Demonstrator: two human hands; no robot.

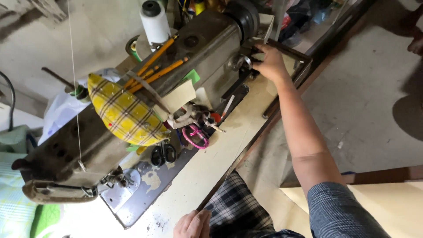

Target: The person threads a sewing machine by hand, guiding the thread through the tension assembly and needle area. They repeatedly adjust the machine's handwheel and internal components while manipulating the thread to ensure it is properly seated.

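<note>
1. My right hand [269,63] is stretched out to the far end of the sewing machine [132,119], fingers curled onto the dark round handwheel [243,15] area; I cannot tell how firmly they pinch it
2. My left hand [193,224] rests on the near edge of the bench [207,167], fingers loosely bent, holding nothing I can see
3. The machine is grey worn metal, long and boxy, lying aslant across the pale, smooth bench
4. A yellow plaid cushion [123,112], rounded and padded, sits strapped on the machine's top, beside yellow pencils [154,66]
5. A white thread cone [155,21] stands upright behind the machine
6. Black-handled scissors [163,154] and a pink ring [196,136] lie on the bench under the arm
7. A dull steel plate [132,198] lies flat under the needle end
8. Open bench runs along the near edge between my hands; the concrete floor [365,88] lies open to my right
</note>
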